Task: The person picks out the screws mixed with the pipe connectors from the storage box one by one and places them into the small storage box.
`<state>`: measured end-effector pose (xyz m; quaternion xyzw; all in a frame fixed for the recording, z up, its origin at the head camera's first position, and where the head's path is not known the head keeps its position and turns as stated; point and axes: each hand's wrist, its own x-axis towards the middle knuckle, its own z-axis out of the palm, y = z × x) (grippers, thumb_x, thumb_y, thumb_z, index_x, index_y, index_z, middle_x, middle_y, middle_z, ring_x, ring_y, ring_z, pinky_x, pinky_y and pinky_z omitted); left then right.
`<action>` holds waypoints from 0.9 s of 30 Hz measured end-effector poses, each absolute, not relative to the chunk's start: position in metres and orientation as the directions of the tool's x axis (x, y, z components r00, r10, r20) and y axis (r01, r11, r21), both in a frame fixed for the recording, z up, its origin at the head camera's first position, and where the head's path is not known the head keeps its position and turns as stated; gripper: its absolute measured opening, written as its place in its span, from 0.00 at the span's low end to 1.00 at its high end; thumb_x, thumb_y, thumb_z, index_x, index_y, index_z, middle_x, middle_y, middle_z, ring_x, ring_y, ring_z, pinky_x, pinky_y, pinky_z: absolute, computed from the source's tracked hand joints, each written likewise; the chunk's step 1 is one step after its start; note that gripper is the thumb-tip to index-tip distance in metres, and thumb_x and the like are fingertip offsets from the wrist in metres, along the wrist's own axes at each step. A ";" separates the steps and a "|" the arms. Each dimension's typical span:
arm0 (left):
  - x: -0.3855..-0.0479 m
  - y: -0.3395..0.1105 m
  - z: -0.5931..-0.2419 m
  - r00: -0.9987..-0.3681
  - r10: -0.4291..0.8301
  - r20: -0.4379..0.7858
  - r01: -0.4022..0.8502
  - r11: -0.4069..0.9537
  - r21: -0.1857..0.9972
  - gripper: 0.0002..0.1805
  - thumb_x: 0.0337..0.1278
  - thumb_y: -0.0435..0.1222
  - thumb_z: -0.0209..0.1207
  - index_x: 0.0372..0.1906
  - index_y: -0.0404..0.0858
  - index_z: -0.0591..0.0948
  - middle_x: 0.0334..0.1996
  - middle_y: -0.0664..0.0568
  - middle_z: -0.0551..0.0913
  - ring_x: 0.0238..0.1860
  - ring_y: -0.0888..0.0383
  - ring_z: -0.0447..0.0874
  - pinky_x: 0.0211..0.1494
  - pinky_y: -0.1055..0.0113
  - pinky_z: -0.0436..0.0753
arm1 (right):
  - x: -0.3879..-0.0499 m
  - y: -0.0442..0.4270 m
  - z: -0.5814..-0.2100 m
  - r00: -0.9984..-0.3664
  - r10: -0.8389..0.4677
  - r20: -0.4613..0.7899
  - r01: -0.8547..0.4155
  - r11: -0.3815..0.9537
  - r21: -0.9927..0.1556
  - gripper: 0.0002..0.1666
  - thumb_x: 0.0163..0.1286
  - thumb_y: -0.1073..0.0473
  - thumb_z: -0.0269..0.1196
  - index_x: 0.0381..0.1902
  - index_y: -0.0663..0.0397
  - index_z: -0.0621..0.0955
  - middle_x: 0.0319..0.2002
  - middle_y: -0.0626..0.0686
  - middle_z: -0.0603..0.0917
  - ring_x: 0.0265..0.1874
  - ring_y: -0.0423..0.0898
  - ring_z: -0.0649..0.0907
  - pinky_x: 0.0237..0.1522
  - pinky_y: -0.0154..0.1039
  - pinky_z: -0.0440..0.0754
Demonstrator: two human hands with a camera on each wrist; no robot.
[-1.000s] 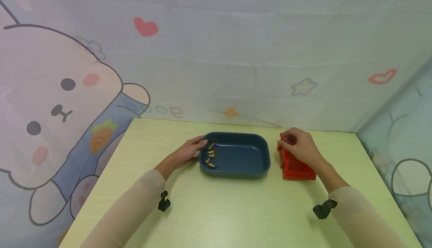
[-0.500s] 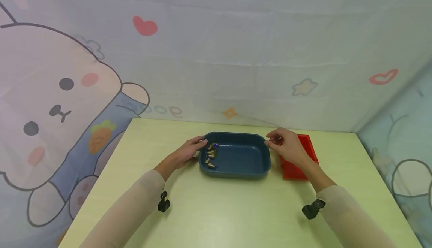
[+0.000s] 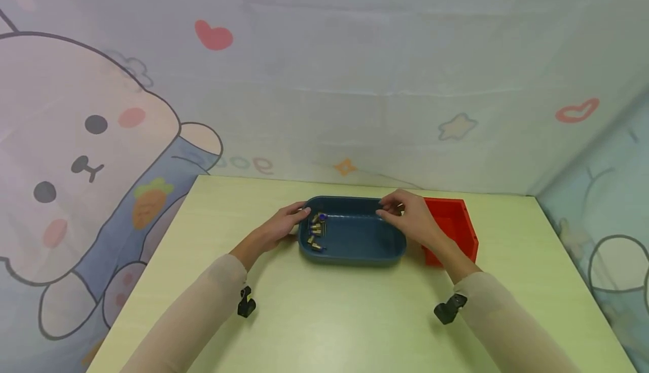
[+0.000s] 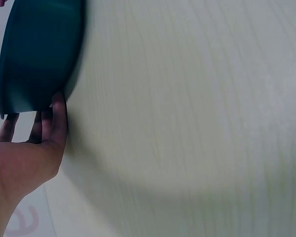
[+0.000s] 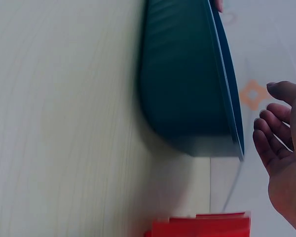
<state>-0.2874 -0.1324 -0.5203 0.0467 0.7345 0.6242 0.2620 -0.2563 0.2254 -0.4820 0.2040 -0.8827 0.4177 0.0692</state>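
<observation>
A dark blue tray (image 3: 355,238) with rounded corners sits near the back of the table. My left hand (image 3: 278,226) grips its left end, thumb over the rim and fingers along the outside. In the left wrist view those fingers (image 4: 59,118) touch the tray's outer wall. Several small brass-coloured pieces (image 3: 316,230), some with blue or purple parts, lie inside at the left end. Over the tray's right end hovers my right hand (image 3: 409,215), fingers loosely bent. In the right wrist view a gap separates thumb and fingers, and nothing shows between them.
A red plastic bin (image 3: 453,221) stands right of the tray, partly hidden behind my right hand and forearm. The pale wooden table (image 3: 324,316) stretches toward me. Behind it hangs a printed cloth (image 3: 355,80) close to the table's back edge.
My right hand has moved left from above the red bin to above the tray's right end. The left hand keeps its grip, and the tray stays in place.
</observation>
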 end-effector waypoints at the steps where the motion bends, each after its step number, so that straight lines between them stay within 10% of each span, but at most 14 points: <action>1: -0.287 -0.132 -0.521 -0.858 0.396 -0.326 -0.258 0.216 0.942 0.34 0.84 0.51 0.52 0.84 0.45 0.61 0.78 0.39 0.66 0.81 0.40 0.58 0.73 0.40 0.73 | -0.256 0.223 -0.482 -0.906 -0.303 0.295 -0.421 0.569 -0.706 0.15 0.71 0.58 0.75 0.50 0.60 0.87 0.40 0.51 0.87 0.38 0.47 0.85 0.43 0.34 0.85; 27: -0.290 -0.137 -0.524 -0.856 0.404 -0.323 -0.256 0.212 0.943 0.33 0.84 0.50 0.52 0.84 0.44 0.61 0.77 0.39 0.66 0.82 0.40 0.57 0.72 0.40 0.74 | -0.267 0.182 -0.502 -0.902 -0.316 0.295 -0.425 0.522 -0.740 0.16 0.70 0.61 0.75 0.51 0.64 0.87 0.41 0.53 0.88 0.38 0.48 0.86 0.45 0.38 0.86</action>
